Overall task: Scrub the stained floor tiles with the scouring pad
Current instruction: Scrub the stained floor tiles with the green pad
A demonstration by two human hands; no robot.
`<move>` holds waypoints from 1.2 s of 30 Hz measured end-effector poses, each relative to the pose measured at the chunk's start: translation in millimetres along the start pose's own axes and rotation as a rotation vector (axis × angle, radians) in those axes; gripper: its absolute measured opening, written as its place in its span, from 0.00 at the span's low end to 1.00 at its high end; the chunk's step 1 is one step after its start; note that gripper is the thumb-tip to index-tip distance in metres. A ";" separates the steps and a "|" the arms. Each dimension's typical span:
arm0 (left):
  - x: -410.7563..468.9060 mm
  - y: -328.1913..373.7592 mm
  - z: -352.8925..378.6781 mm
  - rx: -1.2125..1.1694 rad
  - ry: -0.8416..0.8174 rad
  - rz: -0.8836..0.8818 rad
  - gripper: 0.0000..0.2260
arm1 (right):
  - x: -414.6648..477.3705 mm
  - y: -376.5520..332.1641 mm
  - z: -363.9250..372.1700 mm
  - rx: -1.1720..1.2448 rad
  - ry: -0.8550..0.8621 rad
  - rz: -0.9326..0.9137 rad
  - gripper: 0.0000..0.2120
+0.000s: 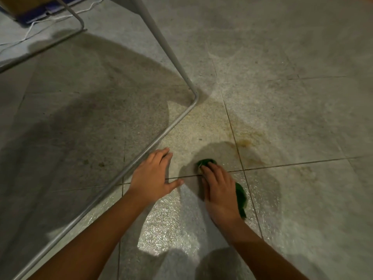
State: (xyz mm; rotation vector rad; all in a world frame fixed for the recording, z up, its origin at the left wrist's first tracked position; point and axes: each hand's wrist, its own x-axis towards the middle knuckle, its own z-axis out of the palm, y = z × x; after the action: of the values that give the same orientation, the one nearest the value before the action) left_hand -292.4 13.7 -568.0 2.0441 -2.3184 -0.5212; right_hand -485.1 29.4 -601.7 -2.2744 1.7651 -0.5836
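Left hand (154, 174) lay flat on tiles (302, 199), fingers spread, beside frame (171, 126). Right hand (220, 190) pressed pad (240, 196) with straight fingers. Pad straddled grout line (282, 165), long axis along the hand.

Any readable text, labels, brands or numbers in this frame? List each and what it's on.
None: no word, number or sign is readable in the head view.
Brown cardboard box at top left: no print shows.
Blue flat item beside it: plain.
Green scouring pad under the right hand: blurred, no label visible.
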 end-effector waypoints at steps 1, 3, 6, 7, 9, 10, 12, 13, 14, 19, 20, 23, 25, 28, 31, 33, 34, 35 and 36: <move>-0.2 0.8 -0.3 -0.001 0.002 -0.004 0.48 | 1.7 -1.0 1.1 0.014 -0.006 -0.037 0.25; -0.4 2.0 -1.4 -0.010 -0.010 -0.011 0.48 | 11.5 4.7 0.1 0.045 -0.029 -0.086 0.22; -0.6 4.1 -5.2 -0.026 -0.037 -0.011 0.46 | 24.4 20.5 -7.0 0.061 -0.080 -0.083 0.19; -1.2 4.7 -6.6 -0.034 -0.048 -0.012 0.44 | 26.0 27.1 -9.9 0.068 -0.081 -0.065 0.19; -2.2 6.8 -9.2 -0.045 -0.069 -0.019 0.40 | 22.2 38.8 -17.2 0.071 -0.073 -0.017 0.19; -2.2 7.3 -10.3 -0.047 -0.076 -0.024 0.39 | 18.4 44.0 -20.1 0.071 -0.064 0.017 0.20; -0.8 9.4 -12.6 -0.040 -0.097 -0.040 0.39 | 6.2 49.3 -25.6 0.069 -0.024 0.121 0.20; 0.3 10.5 -13.1 -0.033 -0.108 -0.048 0.39 | -1.9 48.5 -26.3 0.051 0.013 0.169 0.19; 1.2 11.9 -13.1 -0.027 -0.115 -0.056 0.39 | -10.8 44.5 -26.1 0.013 0.052 0.193 0.18; -1.4 24.3 -7.1 -0.062 -0.050 -0.056 0.35 | -39.8 18.5 -14.7 -0.121 -0.035 -0.088 0.32; -2.9 27.6 -4.6 -0.071 -0.040 -0.040 0.35 | -37.3 18.1 -14.8 -0.095 -0.049 -0.114 0.31; -6.3 37.3 0.7 -0.069 -0.052 0.002 0.40 | -18.1 20.5 -19.5 0.006 -0.105 -0.063 0.20; -6.7 42.8 3.2 -0.049 -0.060 0.022 0.48 | -6.8 25.8 -24.3 0.036 -0.131 0.009 0.22; -5.3 44.0 6.1 0.030 -0.093 0.051 0.55 | -4.2 39.2 -33.1 0.033 -0.116 0.091 0.23; -4.2 40.6 4.8 0.073 -0.130 0.069 0.57 | -11.5 44.5 -35.0 0.011 -0.028 0.234 0.22; -4.2 38.7 5.4 0.084 -0.129 0.077 0.57 | -10.9 36.3 -35.1 -0.051 -0.022 0.306 0.19; -4.4 38.4 6.1 0.086 -0.125 0.078 0.57 | -9.1 30.3 -34.1 -0.078 -0.098 0.333 0.20; -4.4 38.1 6.9 0.085 -0.121 0.077 0.57 | -7.8 24.6 -33.5 -0.095 -0.163 0.332 0.24; -4.4 37.9 7.8 0.083 -0.117 0.076 0.57 | -6.8 20.5 -31.9 -0.120 -0.206 0.297 0.28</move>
State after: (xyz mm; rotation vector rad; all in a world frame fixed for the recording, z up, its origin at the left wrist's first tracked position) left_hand -330.0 23.4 -565.0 2.0016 -2.5138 -0.5661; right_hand -518.1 33.0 -582.3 -2.0006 2.0229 -0.1857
